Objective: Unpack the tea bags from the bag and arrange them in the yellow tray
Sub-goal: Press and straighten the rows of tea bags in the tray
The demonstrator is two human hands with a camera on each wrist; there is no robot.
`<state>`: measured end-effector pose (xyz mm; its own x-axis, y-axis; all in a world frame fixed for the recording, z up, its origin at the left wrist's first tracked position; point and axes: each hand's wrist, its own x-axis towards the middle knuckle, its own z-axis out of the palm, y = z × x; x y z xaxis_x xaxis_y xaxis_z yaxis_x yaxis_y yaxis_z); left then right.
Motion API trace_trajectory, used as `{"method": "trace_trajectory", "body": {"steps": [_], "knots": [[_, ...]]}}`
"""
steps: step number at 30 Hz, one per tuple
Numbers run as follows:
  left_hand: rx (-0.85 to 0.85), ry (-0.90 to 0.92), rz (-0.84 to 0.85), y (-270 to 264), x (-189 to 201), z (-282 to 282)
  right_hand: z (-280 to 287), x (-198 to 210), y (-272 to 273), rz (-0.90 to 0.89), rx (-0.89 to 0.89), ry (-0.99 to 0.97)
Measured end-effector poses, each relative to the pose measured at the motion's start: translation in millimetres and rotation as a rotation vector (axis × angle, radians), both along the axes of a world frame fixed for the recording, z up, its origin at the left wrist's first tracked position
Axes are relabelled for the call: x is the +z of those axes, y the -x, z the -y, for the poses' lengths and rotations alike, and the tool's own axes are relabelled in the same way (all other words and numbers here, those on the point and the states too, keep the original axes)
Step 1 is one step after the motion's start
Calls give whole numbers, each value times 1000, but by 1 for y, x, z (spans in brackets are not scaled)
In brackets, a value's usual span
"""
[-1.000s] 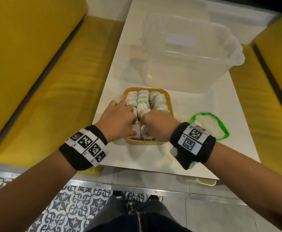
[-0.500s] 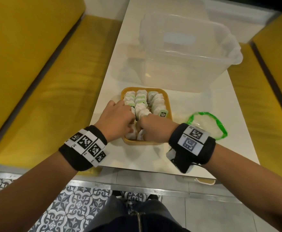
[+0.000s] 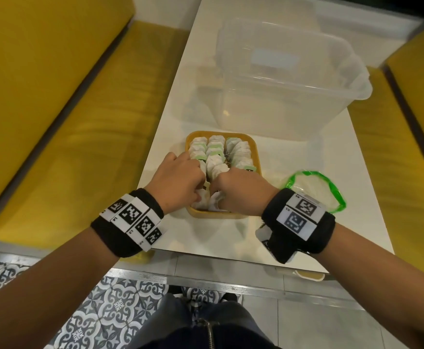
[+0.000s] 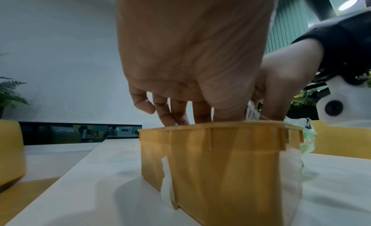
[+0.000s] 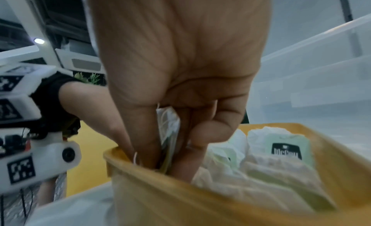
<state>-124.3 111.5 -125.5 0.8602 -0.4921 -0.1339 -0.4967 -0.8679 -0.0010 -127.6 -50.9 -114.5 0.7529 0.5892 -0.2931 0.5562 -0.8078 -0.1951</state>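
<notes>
The yellow tray (image 3: 257,157) sits on the white table and holds rows of white tea bags (image 3: 216,152) with green tags. My left hand (image 3: 180,182) is over the tray's near left corner. In the left wrist view its fingers (image 4: 176,115) reach straight down behind the tray (image 4: 220,158) rim, tips hidden. My right hand (image 3: 238,190) is at the near middle. In the right wrist view its thumb and fingers pinch a tea bag (image 5: 168,126) upright just inside the tray (image 5: 180,197). The green-rimmed clear bag (image 3: 314,192) lies flat to the tray's right.
A large clear plastic tub (image 3: 281,79) stands just behind the tray. Yellow benches (image 3: 55,109) flank the narrow table on both sides. The table's near edge (image 3: 231,258) runs close under my wrists. Patterned floor tiles lie below it.
Both hands have drawn closer together at the tray's near end. The right hand with its tea bag has sunk a little deeper into the tray.
</notes>
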Motion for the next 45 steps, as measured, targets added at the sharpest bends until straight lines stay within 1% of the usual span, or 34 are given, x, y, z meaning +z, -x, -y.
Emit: {"method": "trace_trajectory", "body": {"steps": [3,6,8,11,15,18,22,28,32,34,37,41,43,45], "knots": [[-4,-20,0,-1,0,1,2,3,1,-90,-9,-20],[-12,-34,1,-1,1,3,-2,2,-1,-147,12,100],[-22,-47,-10,1,1,6,-6,-2,2,-104,36,182],[-17,-53,-31,5,-8,10,-9,-7,5,17,77,213],[24,-61,-12,5,-16,15,-9,-9,2,94,69,175],[62,-78,15,3,-17,18,-9,-13,2,140,27,135],[77,-85,36,5,-16,20,-7,-15,2,160,-29,90],[107,-42,39,6,-8,14,-1,-2,1,38,-99,-8],[93,-61,34,8,-6,15,-7,-5,5,-8,-44,97],[96,-75,22,10,-7,16,-10,-2,3,-48,-15,115],[103,-77,14,11,-6,17,-13,0,-1,-62,16,145],[109,-75,4,11,-7,18,-16,-4,1,-37,-51,113],[121,-32,-6,12,-7,16,-10,0,0,-79,-111,32],[147,41,-26,13,-4,12,5,12,-3,-133,-219,-80]]}}
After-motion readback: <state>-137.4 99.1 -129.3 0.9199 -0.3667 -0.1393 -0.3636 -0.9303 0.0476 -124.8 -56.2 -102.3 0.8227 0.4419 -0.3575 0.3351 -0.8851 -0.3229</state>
